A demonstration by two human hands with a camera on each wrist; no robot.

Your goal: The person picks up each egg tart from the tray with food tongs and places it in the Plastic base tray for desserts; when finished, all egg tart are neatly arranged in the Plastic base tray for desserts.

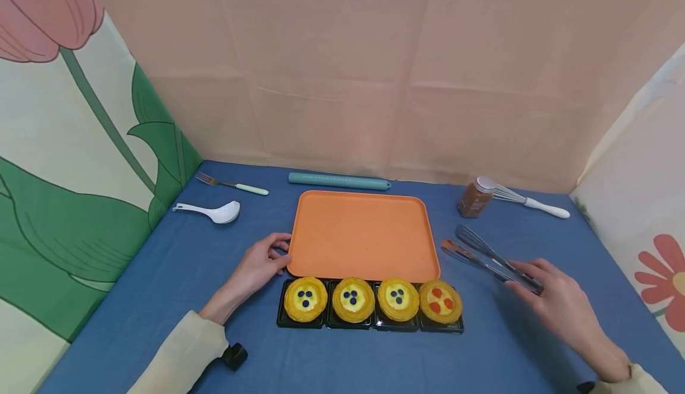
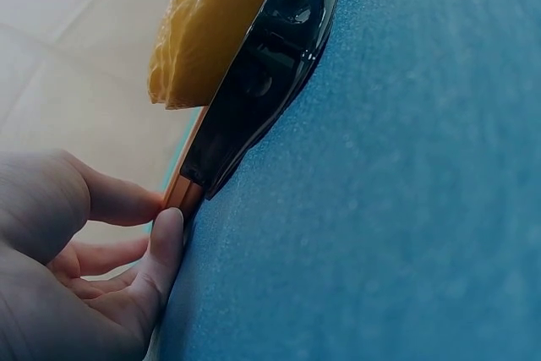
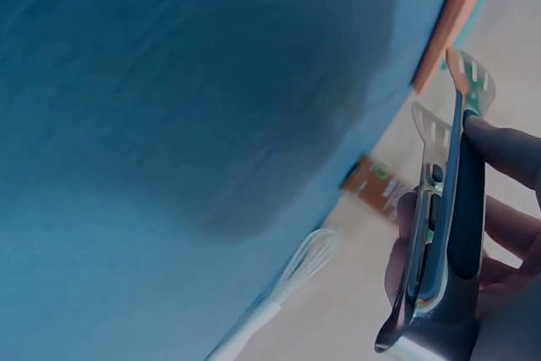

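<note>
My left hand (image 1: 263,261) is at the orange tray's left edge; in the left wrist view its thumb and finger pinch the corner of the orange tray (image 2: 182,192). Nothing lies on the orange tray (image 1: 364,233). My right hand (image 1: 556,299) grips metal tongs (image 1: 487,257) with slotted heads, which point toward the tray's right side. In the right wrist view the two arms of the tongs (image 3: 456,200) stand slightly apart with nothing between the heads. In front of the orange tray, a black plastic tray (image 1: 370,325) bears a row of egg tarts (image 1: 353,300), three with dark blue dots and the rightmost with red pieces.
A fork (image 1: 235,185) and a white spoon (image 1: 214,211) lie at the back left. Behind the orange tray is a teal rolled stick (image 1: 339,181). A brown jar (image 1: 475,198) and a whisk (image 1: 535,203) are at the back right. Fabric walls bound the blue table (image 1: 321,364).
</note>
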